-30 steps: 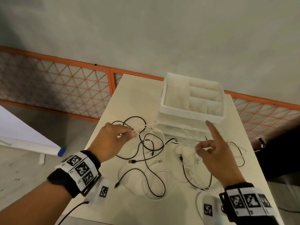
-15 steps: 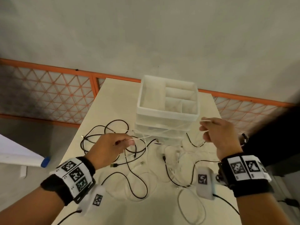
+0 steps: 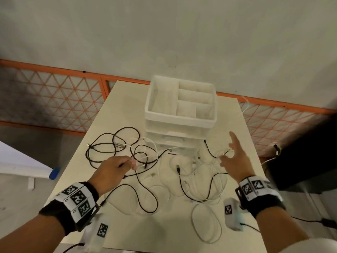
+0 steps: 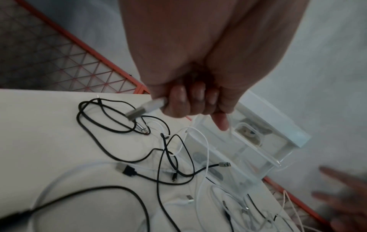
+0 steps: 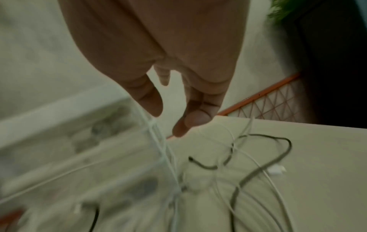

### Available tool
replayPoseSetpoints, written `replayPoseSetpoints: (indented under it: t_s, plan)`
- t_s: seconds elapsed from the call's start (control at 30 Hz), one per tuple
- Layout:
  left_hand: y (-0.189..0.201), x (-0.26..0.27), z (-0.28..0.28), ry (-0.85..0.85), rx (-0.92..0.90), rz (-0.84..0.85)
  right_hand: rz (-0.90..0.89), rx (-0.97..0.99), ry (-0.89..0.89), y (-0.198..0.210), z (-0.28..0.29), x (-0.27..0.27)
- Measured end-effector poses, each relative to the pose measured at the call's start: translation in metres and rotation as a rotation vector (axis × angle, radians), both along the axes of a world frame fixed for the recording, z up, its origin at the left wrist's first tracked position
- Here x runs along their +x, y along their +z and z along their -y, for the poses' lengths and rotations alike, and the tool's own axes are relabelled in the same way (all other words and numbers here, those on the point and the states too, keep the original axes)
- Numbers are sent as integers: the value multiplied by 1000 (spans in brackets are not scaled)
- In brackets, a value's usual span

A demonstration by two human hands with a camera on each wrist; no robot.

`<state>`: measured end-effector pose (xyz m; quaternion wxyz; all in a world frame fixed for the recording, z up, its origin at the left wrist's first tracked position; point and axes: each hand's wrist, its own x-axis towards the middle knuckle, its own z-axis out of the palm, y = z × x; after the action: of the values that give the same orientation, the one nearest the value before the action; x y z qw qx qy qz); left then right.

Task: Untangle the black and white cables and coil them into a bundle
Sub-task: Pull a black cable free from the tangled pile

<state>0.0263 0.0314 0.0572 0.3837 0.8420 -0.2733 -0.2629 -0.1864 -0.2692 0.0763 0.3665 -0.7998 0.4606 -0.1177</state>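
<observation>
Black cables (image 3: 109, 143) lie in loose loops on the left half of the pale table (image 3: 125, 99), crossing white cables (image 3: 200, 181) heaped on the right half. My left hand (image 3: 133, 163) hovers over the black loops, fingers curled round a thin white cable. Its grey USB plug (image 4: 147, 108) sticks out of the fist (image 4: 190, 106). My right hand (image 3: 228, 152) is open with spread fingers above the white heap. In the right wrist view a white strand (image 5: 157, 141) hangs just past the thumb of that hand (image 5: 168, 113); contact is unclear.
A white drawer organiser (image 3: 178, 123) with open top compartments stands at the table's far middle, just behind the cables. An orange mesh fence (image 3: 54, 99) runs behind the table. A dark object (image 3: 310, 152) sits off the right edge.
My right hand has let go of the white cable it was pulling taut, opened, and dropped toward the table. The left hand keeps its hold and sank slightly.
</observation>
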Motion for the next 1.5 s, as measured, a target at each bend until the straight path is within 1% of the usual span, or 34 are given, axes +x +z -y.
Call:
replayPoseSetpoints:
  t_s: [0.03,0.07,0.1,0.17,0.23,0.3,0.33,0.43,0.5,0.57,0.6,0.63,0.7,0.77,0.8,0.83,0.9,0.97,1.0,1.07,1.13,1.23,1.3,1.37,1.4,1.47,1.5]
  plan:
    - [1,-3,1,28,-6,2,-55,-27,10,-14,-10,-4]
    - [2,-7,3,48,-17,-9,-74,-47,29,-28,-23,-7]
    - [3,-10,5,57,-25,-28,-105,-59,86,-44,-35,-9]
    - [6,-18,9,57,-35,-84,-212,-30,278,-68,-63,-12]
    - [8,-23,14,44,-61,-157,-359,4,405,-85,-83,-12]
    - [14,-27,21,41,-110,-224,-469,-58,438,-97,-93,-10]
    - [17,-29,24,44,-136,-245,-490,-97,432,-102,-98,-9]
    - [30,-35,35,42,-217,-258,-514,-154,395,-111,-108,-7]
    - [36,-38,38,35,-261,-262,-531,-200,421,-110,-112,-5]
    - [39,-38,38,35,-284,-292,-480,-278,454,-97,-113,2]
    - [39,-36,36,43,-287,-312,-407,-325,452,-86,-111,7]
    - [39,-34,34,57,-288,-327,-300,-352,432,-72,-109,12]
    - [41,-29,30,101,-299,-333,-27,-357,353,-36,-100,23]
    - [45,-24,28,157,-339,-324,254,-264,290,8,-91,31]
    - [48,-22,28,188,-373,-337,337,-200,307,29,-89,33]
    - [52,-21,29,210,-418,-372,371,-153,361,48,-90,35]
    - [61,-20,32,196,-519,-485,362,-131,516,71,-100,38]
    - [70,-23,36,109,-583,-591,339,-164,621,76,-112,42]
    - [72,-26,38,63,-582,-613,337,-177,644,75,-117,45]
    - [75,-31,41,-11,-550,-624,355,-189,631,72,-124,50]
    - [74,-36,41,-58,-517,-623,398,-150,572,73,-125,53]
    - [73,-38,40,-79,-468,-579,423,-82,537,77,-123,53]
    - [81,-37,38,-49,-470,-497,374,-111,497,70,-114,47]
    - [94,-31,33,-21,-522,-411,243,-144,395,48,-93,38]
    - [101,-27,30,-9,-559,-390,125,-139,341,34,-82,32]
    - [111,-17,22,8,-622,-388,-170,-81,247,7,-62,19]
    - [113,-13,19,18,-628,-381,-265,-40,202,-4,-55,14]
